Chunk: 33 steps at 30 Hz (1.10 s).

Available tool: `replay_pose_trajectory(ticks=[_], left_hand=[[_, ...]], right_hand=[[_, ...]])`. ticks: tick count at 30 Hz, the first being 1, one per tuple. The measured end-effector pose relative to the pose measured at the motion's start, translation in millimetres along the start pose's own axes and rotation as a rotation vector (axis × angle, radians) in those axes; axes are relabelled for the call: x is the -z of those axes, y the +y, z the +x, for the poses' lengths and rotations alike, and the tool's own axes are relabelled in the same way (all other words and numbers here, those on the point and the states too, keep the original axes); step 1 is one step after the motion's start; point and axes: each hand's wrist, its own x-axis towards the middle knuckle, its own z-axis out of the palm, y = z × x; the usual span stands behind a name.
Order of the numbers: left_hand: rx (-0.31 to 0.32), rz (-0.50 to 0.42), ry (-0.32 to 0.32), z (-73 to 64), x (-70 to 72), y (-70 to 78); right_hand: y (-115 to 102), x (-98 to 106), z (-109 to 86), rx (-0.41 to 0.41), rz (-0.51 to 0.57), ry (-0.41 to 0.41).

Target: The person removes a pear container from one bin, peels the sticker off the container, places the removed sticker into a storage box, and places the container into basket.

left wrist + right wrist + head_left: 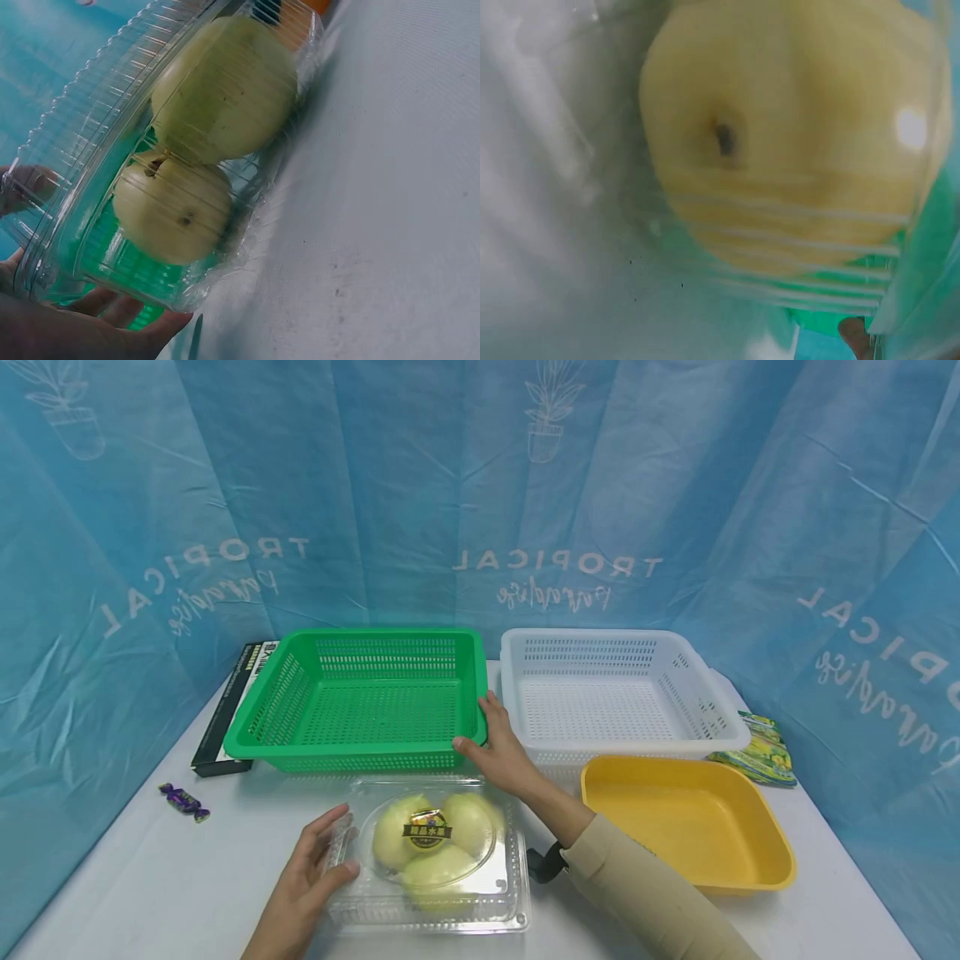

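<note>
A clear plastic clamshell box [495, 906] sits at the table's front, holding pale yellow-green pears [438, 868] under a lid with a dark and gold label [427, 831]. My left hand [303, 868] grips its left side, thumb at the lid's front left and fingers farther back. The left wrist view shows the fingers around the end of the box, close to one pear [176, 210]. Behind the box, my right hand [498, 747] is spread at the front right corner of the green basket [356, 752], thumb by the front rim, other fingertips along the right rim.
A white basket [622, 745] stands right of the green one, with a yellow bin [686, 827] in front. A green-yellow packet [761, 752] lies at the right. Left are a black-and-white box [221, 735] and a purple wrapped candy [183, 802]. Blue curtains [405, 485] surround the table.
</note>
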Motion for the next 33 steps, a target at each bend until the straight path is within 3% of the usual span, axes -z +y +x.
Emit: replay_pose_trajectory(ticks=[11,20,33], left_hand=[[-0.019,0.073,-0.077,6.7,5.9,2.3],[0.052,0.094,-0.114,13.2,8.4,3.1],[0.097,0.077,-0.115,14.1,9.0,3.3]], right_hand=[[0,0,-0.2,0.001,-0.022,0.002],[-2,1,-1.3,0.003,-0.029,-0.001],[-3,1,-1.9,-0.026,-0.011,-0.002]])
